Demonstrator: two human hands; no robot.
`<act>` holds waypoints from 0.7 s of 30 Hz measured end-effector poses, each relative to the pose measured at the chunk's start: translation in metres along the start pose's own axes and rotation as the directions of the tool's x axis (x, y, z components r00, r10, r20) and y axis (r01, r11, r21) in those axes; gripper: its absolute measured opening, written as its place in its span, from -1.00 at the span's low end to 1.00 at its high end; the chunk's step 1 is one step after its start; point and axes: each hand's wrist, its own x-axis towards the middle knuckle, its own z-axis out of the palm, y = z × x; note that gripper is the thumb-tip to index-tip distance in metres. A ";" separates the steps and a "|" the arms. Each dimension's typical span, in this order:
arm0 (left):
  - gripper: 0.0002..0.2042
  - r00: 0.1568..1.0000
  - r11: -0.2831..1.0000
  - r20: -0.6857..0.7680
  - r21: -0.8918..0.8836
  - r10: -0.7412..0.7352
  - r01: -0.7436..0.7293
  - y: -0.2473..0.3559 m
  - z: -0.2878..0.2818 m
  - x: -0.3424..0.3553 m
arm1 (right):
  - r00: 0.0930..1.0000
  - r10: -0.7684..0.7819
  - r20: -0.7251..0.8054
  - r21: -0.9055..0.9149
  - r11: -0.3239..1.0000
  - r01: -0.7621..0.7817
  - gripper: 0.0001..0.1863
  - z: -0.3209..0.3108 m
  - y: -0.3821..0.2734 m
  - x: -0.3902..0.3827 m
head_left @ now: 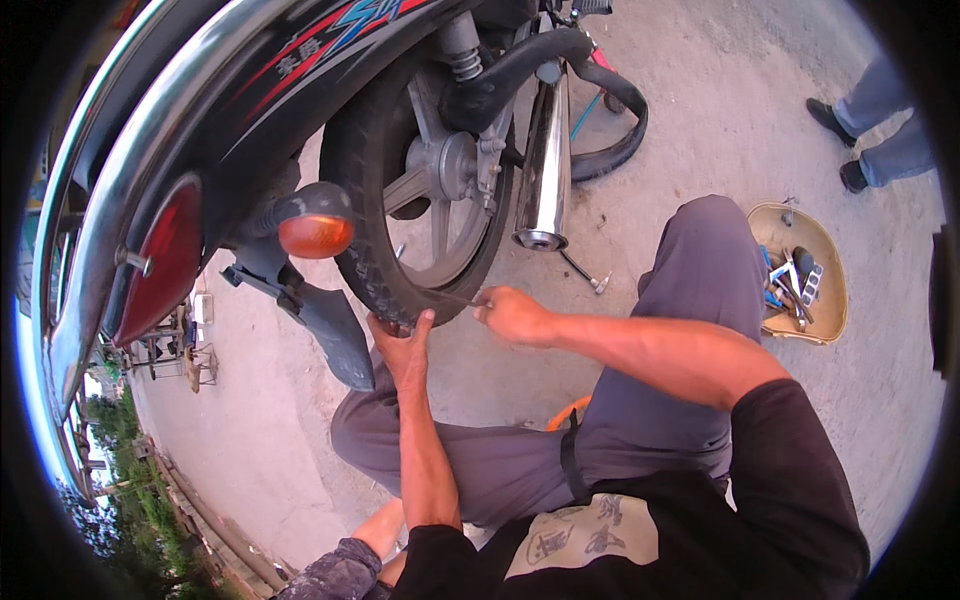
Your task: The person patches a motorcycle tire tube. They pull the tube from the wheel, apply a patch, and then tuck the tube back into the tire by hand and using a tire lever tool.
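Note:
A motorcycle's rear wheel (440, 170) stands in front of me, its black tire (375, 265) around a grey spoked rim. My left hand (402, 350) grips the lower edge of the tire, thumb up and fingers partly hidden against the rubber. Closed around the end of a thin metal tire lever (455, 298), my right hand (512, 315) is just right of the tire. The lever's far end reaches the gap between tire and rim. A black inner tube (630, 125) loops out beside the wheel, past the chrome exhaust pipe (545, 170).
An orange turn signal (316, 235) and a dark mudguard (335, 335) hang left of the wheel. A thin hose with a metal end (600, 285) lies on the concrete. At right sits a yellowish tool basin (835, 300). Someone's legs (885, 130) and another person's forearm (380, 528) show.

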 end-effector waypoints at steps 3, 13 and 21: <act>-0.26 0.999 1.000 0.050 0.000 -0.001 0.001 -0.004 -0.008 0.008 | 0.928 0.252 0.274 0.250 0.913 -0.322 -0.65 -0.012 -0.016 0.001; -0.19 0.976 0.995 0.212 -0.069 -0.056 0.073 -0.033 -0.018 0.024 | 0.973 0.228 0.028 -0.014 0.974 -0.228 -0.62 0.013 -0.001 0.012; -0.16 0.986 0.998 0.159 -0.014 -0.059 0.062 -0.023 -0.008 0.024 | 0.919 -0.336 0.208 -0.629 0.673 0.389 -0.61 -0.028 -0.015 -0.022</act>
